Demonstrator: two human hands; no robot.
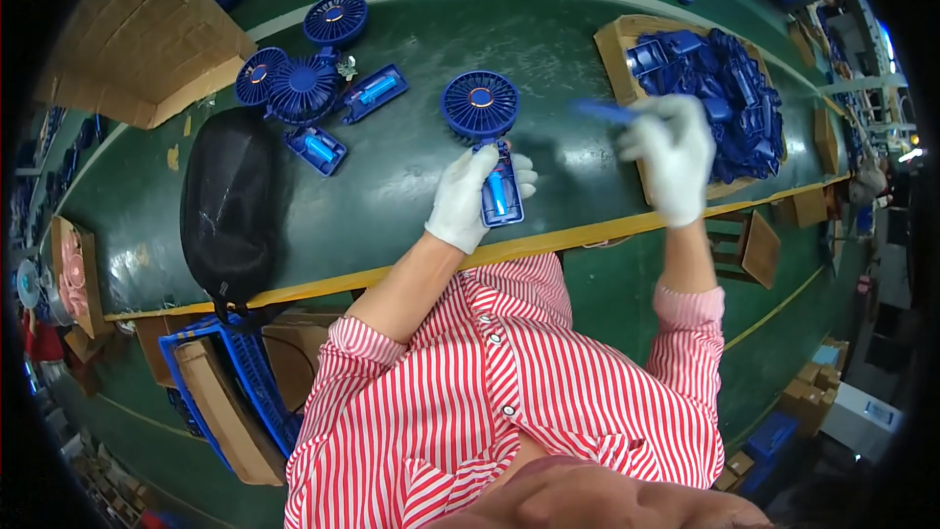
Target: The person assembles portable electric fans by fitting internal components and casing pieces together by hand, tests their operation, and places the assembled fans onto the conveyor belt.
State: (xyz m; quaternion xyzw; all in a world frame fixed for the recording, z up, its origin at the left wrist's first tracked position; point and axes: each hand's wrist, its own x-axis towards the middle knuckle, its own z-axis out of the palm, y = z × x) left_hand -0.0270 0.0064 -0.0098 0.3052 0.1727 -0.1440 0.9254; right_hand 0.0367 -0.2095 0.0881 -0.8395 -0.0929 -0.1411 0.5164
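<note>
My left hand (462,198), in a white glove, is closed around the handle of a blue handheld fan (480,106). The handle's casing is uncovered, and a light-blue cylindrical battery (498,194) lies inside it. Over the bench's right part, my gloved right hand (674,159) pinches a blue plastic piece (601,112), smeared by motion, which looks like a handle cover. That hand is just left of a cardboard box (615,51) heaped with blue plastic parts (723,103).
More blue fans (304,86) and open handles with batteries (374,90) lie at the left of the green bench (392,162). A black zipped case (231,206) stands near them. An open carton (147,34) is at the far left. A blue crate (235,372) sits below the bench edge.
</note>
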